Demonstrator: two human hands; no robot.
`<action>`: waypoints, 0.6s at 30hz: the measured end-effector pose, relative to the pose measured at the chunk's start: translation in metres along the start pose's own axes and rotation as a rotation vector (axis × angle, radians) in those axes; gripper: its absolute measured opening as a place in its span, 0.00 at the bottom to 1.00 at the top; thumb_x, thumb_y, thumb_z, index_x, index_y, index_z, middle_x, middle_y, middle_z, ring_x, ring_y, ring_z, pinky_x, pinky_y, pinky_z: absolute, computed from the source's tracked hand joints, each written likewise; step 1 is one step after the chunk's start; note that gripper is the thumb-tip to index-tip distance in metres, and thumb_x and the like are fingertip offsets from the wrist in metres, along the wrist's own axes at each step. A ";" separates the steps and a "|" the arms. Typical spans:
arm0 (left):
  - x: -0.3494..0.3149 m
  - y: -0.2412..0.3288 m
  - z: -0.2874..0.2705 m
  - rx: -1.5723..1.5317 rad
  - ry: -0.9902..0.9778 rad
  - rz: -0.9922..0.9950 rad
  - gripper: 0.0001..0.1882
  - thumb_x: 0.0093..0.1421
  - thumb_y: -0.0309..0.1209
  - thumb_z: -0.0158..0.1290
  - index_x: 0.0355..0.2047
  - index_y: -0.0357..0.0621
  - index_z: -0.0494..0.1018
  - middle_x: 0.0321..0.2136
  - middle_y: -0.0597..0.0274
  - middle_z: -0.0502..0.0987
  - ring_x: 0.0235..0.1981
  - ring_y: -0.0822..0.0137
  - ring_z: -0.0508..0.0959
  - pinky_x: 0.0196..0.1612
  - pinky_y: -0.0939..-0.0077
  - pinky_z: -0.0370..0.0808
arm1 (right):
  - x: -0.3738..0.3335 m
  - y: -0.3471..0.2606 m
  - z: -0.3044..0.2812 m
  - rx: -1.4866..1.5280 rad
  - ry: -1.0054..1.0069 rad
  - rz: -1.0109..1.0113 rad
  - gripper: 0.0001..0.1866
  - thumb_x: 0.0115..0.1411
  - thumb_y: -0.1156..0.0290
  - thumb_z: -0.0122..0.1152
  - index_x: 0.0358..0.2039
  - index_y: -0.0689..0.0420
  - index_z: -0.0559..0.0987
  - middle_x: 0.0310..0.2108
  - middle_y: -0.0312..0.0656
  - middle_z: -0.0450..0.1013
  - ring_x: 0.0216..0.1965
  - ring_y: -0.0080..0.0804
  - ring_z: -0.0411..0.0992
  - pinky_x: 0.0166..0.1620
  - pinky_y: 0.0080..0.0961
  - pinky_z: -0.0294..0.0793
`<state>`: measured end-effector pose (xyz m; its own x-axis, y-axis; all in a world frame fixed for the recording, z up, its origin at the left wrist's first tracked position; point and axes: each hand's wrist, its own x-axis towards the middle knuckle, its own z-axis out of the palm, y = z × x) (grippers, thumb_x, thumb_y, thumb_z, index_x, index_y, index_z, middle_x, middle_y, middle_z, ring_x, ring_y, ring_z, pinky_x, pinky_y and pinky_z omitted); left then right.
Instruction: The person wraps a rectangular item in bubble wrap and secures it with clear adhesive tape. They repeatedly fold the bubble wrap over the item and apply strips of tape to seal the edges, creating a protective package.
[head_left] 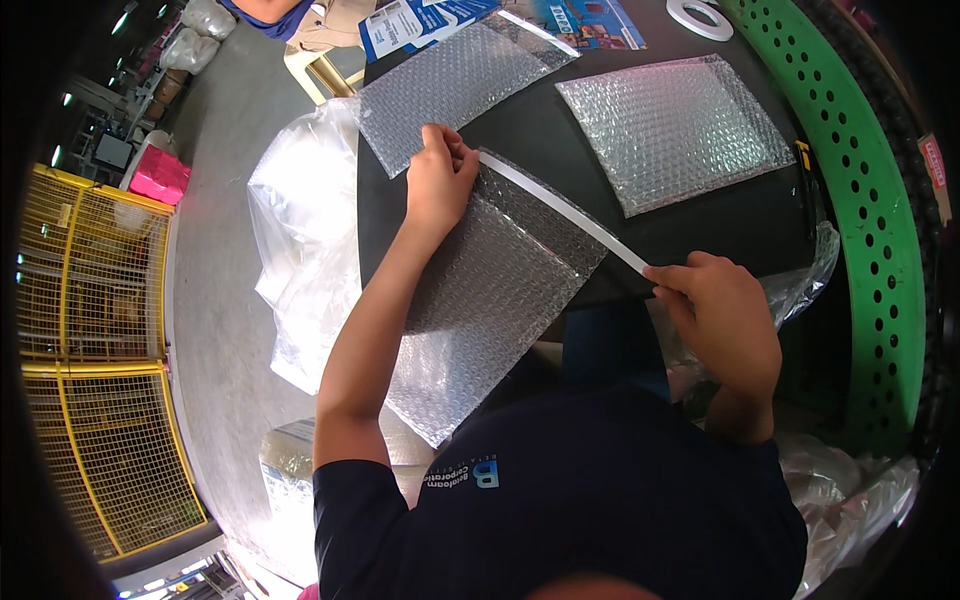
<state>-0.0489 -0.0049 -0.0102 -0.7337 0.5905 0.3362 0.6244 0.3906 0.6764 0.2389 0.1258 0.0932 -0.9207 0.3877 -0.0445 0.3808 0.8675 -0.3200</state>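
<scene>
A clear bubble-wrap bag (480, 265) lies slanted across the near part of the black table, its lower corner hanging over the edge toward my body. Along its far edge runs a narrow white tape strip (560, 205). At the strip's far left end, my left hand (440, 180) is closed, its curled fingertips against the strip and the bag's corner. My right hand (725, 315) pinches the other end of the strip between thumb and forefinger, just past the bag's right corner.
More bubble-wrap bags lie at far left (460, 85) and right (680, 130) on the black table (530, 120). A white tape roll (700, 18) and yellow cutter (804, 160) are farther right. A green perforated metal panel (860, 200) borders the table. Someone sits at far left.
</scene>
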 end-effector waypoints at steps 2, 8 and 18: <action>0.000 0.001 0.001 0.008 0.003 -0.005 0.15 0.55 0.27 0.57 0.36 0.38 0.61 0.26 0.58 0.77 0.24 0.68 0.78 0.31 0.74 0.74 | 0.001 0.000 0.001 -0.001 -0.003 0.005 0.10 0.56 0.68 0.57 0.38 0.52 0.82 0.24 0.42 0.70 0.27 0.39 0.72 0.32 0.35 0.71; 0.002 0.004 0.003 0.076 0.014 -0.017 0.14 0.54 0.25 0.56 0.36 0.37 0.62 0.26 0.57 0.77 0.24 0.66 0.78 0.31 0.73 0.74 | 0.005 0.003 0.005 0.025 -0.001 0.029 0.10 0.55 0.69 0.57 0.37 0.53 0.82 0.23 0.43 0.70 0.27 0.40 0.72 0.31 0.35 0.70; -0.007 0.014 0.015 0.417 0.129 0.241 0.04 0.56 0.24 0.52 0.29 0.37 0.69 0.26 0.51 0.73 0.27 0.51 0.77 0.31 0.60 0.75 | 0.006 0.011 0.015 0.063 0.082 -0.020 0.11 0.52 0.71 0.59 0.36 0.54 0.83 0.19 0.44 0.69 0.24 0.40 0.70 0.29 0.35 0.67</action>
<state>-0.0311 0.0072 -0.0132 -0.5663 0.6166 0.5469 0.8148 0.5189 0.2586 0.2363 0.1331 0.0751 -0.9168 0.3974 0.0396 0.3542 0.8549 -0.3790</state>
